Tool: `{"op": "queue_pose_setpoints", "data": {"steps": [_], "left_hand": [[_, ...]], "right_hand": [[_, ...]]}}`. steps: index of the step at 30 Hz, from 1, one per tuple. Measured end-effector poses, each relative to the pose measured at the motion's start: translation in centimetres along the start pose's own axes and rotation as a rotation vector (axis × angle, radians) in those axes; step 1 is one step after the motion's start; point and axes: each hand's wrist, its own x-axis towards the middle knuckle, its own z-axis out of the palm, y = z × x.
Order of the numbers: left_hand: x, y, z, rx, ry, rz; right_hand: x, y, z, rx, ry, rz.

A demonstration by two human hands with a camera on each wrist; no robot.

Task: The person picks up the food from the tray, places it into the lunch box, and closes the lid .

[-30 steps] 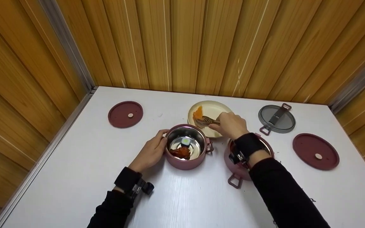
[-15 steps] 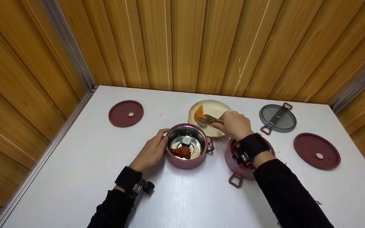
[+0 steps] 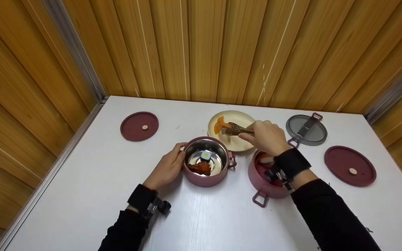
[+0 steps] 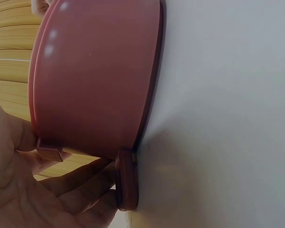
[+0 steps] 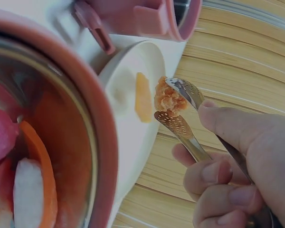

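My left hand (image 3: pixel 166 165) holds the left pink pot (image 3: pixel 204 181) at its left handle. In the left wrist view the thumb is at the rim and the fingers lie behind the handle (image 4: pixel 127 180). A glazed brown drumstick (image 3: pixel 200 168) and a small block with a pale green top (image 3: pixel 206 156) lie inside. My right hand (image 3: pixel 267 137) grips metal tongs with perforated tips (image 3: pixel 235 129). Between the tips is a crumbly golden-brown piece (image 5: pixel 168 97), above the cream plate (image 3: pixel 241 143). A flat orange piece (image 5: pixel 142 97) is on the plate.
Under my right wrist stands a second pink pot (image 3: pixel 260 179), holding an orange strip (image 5: pixel 40 171), a white piece (image 5: pixel 28 194) and pink pieces. Two burgundy lids (image 3: pixel 139 126) lie at far left and right. A grey lid (image 3: pixel 306 130) lies behind the right one.
The right hand has moved right and slightly up, with the tongs now around the golden-brown piece. More of the right pot's inside shows. The left hand and pot stay put.
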Motion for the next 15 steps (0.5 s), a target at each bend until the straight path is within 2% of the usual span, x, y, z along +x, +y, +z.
{"op": "queue_pose_setpoints", "data": {"steps": [6, 15], "left_hand": [[0.1, 0.0, 0.0, 0.003, -0.002, 0.01], [-0.1, 0.0, -0.1, 0.006, 0.001, -0.008]], "right_hand": [[-1.1, -0.2, -1.3, 0.03, 0.009, -0.044], [-2.7, -2.1, -2.6, 0.05, -0.005, -0.123]]}}
